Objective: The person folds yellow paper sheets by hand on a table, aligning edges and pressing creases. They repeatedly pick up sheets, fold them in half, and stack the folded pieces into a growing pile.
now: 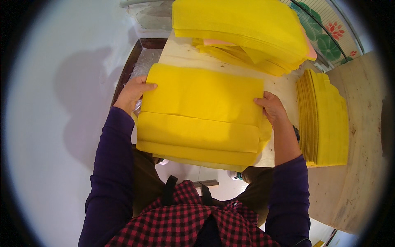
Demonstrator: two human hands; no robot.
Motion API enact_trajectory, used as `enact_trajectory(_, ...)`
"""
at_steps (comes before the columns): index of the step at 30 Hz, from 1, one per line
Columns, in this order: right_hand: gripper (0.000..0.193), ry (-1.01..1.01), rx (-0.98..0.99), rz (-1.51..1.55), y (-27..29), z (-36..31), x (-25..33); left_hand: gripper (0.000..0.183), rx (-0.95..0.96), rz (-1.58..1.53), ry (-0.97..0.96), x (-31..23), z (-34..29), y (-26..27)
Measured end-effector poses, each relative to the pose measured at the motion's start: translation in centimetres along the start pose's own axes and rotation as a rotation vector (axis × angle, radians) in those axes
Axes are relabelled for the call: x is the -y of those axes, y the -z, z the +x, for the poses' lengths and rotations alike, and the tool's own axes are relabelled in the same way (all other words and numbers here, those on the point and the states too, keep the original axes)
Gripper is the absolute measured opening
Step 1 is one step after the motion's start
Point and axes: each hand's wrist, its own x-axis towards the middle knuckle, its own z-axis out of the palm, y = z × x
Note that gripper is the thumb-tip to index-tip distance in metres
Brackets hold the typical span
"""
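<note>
A yellow fabric sheet (201, 94) stretches between my two hands, over the near edge of the wooden table. Its lower part shows straight folds across its width, and its near edge hangs past the table. My left hand (133, 92) pinches the left edge, thumb on top and the fingers underneath mostly hidden. My right hand (271, 106) grips the right edge the same way, its thumb pressed on the cloth. More yellow fabric shows below the sheet's near edge; whether it is the same piece I cannot tell.
A tall pile of yellow sheets (234, 24) lies at the far side of the wooden table (177, 51), with pink material under it. To the right, a folded yellow stack (329, 123) rests on another wooden surface (362, 173). A white wall (49, 136) runs along the left.
</note>
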Motion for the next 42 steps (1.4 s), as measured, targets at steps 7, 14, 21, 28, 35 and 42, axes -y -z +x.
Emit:
enact_trajectory(7,0.027,-0.058,0.003,-0.229,0.1,-0.4,2.2,0.025,-0.081,0.176,-0.101,-0.3,1.0,0.2)
enact_trajectory(14,0.024,0.085,-0.114,-0.333,-0.5,-1.5,1.8,0.023,-0.051,0.168,-0.220,0.6,1.0,0.7)
enact_trajectory(21,0.013,0.337,-0.215,-0.333,-0.6,-3.0,-0.9,0.016,-0.175,0.408,-0.281,1.9,0.9,1.9)
enact_trajectory(28,0.009,0.408,-0.197,0.003,-0.9,-4.8,-4.0,0.010,-0.030,0.372,-0.640,3.4,-0.7,2.2)
enact_trajectory(35,0.007,0.452,-0.176,0.073,-1.1,-5.3,-5.6,0.023,-0.077,0.522,-0.762,3.0,-2.3,1.4)
enact_trajectory(42,0.011,0.424,-0.165,0.008,-0.8,-4.6,-4.5,0.037,-0.089,0.463,-0.485,2.5,-2.1,1.3)
